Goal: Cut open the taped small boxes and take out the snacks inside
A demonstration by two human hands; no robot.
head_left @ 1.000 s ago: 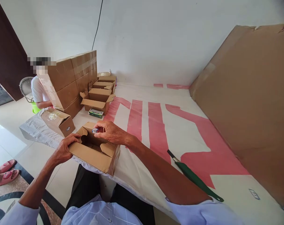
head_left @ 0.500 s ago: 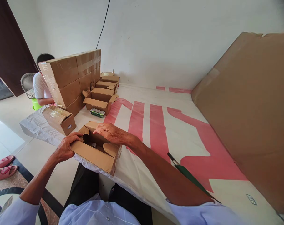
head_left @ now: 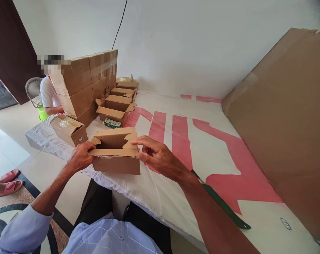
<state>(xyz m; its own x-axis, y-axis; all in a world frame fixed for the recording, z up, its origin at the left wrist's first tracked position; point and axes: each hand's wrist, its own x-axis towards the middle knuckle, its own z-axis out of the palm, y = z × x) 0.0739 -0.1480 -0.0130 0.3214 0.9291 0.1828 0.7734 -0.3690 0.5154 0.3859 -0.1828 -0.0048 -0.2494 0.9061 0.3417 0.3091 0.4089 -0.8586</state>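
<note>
While the small carton is gripped from both sides, the scene is laid out as follows.

Small carton (head_left: 115, 155): set at the near edge of the white and pink sheet (head_left: 176, 148), its flaps open, its long side turned toward the camera.
Left hand (head_left: 80, 157): closed on the carton's left end, fingers curled over the near flap; the grip is tight on the cardboard.
Right hand (head_left: 160, 158): placed at the carton's right end, thumb and fingertips pinched on the flap edge, the remaining fingers held loosely spread.
Green strip (head_left: 220, 203): laid on the sheet to the right of the carton, partly hidden under the right forearm.
Sealed box (head_left: 70, 128): seen just left of and behind the carton, tape shining on its top.
Open boxes (head_left: 115, 109): lined up behind the carton in a row toward the wall.
Green packet (head_left: 112, 123): laid between the carton and the nearest open box.
Stacked cartons (head_left: 88, 84): piled left of the open boxes, well behind the carton.
Other person (head_left: 50, 97): seated behind the stack, white sleeve visible.
Large cardboard sheet (head_left: 284, 116): leaned up far to the right of the carton.
Pink slippers (head_left: 9, 181): left on the floor, well to the left of the carton.
</note>
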